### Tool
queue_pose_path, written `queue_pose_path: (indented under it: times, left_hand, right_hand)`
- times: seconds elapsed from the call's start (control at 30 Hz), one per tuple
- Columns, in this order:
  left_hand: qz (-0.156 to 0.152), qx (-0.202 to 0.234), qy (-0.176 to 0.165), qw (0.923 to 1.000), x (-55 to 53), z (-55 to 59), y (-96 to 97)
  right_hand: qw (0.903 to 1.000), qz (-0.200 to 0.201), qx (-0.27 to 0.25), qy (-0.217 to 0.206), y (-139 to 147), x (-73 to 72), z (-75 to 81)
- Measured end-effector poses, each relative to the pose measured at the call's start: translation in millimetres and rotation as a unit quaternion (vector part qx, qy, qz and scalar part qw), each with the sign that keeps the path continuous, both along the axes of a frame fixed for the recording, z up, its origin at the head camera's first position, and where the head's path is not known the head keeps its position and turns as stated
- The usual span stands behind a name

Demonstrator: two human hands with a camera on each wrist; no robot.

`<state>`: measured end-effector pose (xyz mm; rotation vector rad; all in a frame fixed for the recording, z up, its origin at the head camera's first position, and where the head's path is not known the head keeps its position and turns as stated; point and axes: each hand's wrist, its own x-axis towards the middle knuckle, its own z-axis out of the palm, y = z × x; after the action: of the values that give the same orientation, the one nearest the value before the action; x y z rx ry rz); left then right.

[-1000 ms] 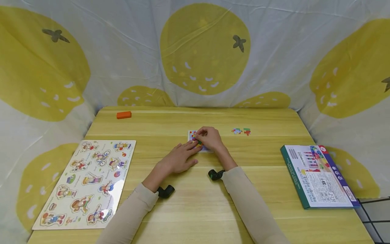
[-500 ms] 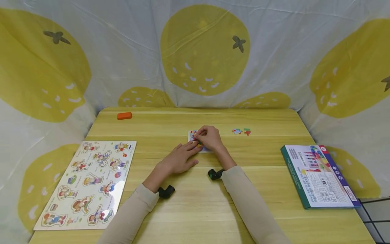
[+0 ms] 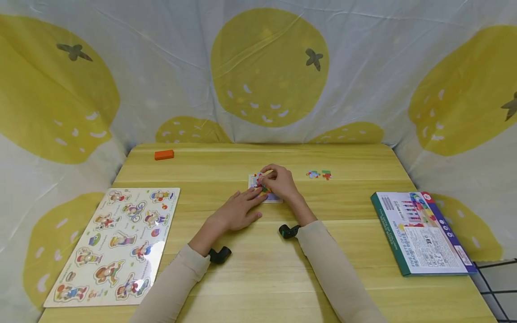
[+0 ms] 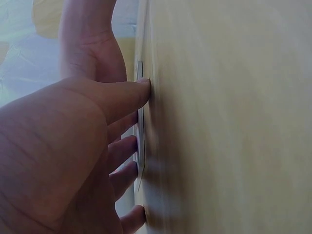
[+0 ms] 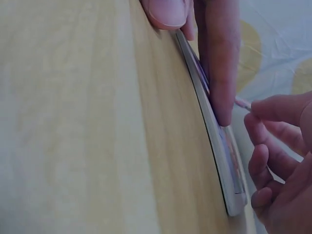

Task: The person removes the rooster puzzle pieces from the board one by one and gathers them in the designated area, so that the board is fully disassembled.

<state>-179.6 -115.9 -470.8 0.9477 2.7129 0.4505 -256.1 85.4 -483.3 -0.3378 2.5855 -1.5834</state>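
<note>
A small jigsaw puzzle in a flat pale tray (image 3: 275,199) lies on the table between both hands. My left hand (image 3: 240,211) rests on it, its spread fingers holding down the near left side; in the left wrist view the thumb (image 4: 131,95) lies at the tray's edge (image 4: 141,141). My right hand (image 3: 282,185) is over the right half of the puzzle. Between thumb and index finger it pinches a small puzzle piece (image 5: 242,104), seen edge-on just off the tray in the right wrist view. The piece's picture is mostly hidden by fingers.
Two loose puzzle pieces (image 3: 313,174) lie right of the tray. An orange block (image 3: 164,154) sits at the back left. A large picture board (image 3: 115,242) covers the left side, and a flat box (image 3: 422,233) lies on the right.
My right hand has shifted slightly up and to the right over the puzzle, its fingers a little more raised. My left hand stays in place on the puzzle.
</note>
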Motion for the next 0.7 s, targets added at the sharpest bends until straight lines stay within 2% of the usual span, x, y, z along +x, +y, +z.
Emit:
queue_pose_path:
  times: [0.3, 0.7]
  left_hand:
    - [0.006, 0.002, -0.001, 1.0, -0.1, -1.6, -0.1]
    - [0.005, 0.003, -0.002, 1.0, 0.3, -2.1, -0.4]
  right_hand:
    - [0.9998, -0.017, -0.009, -0.001, 13, -2.5, 5.7]
    - [0.9982, -0.057, 0.009, 0.018, 54, -8.3, 7.7]
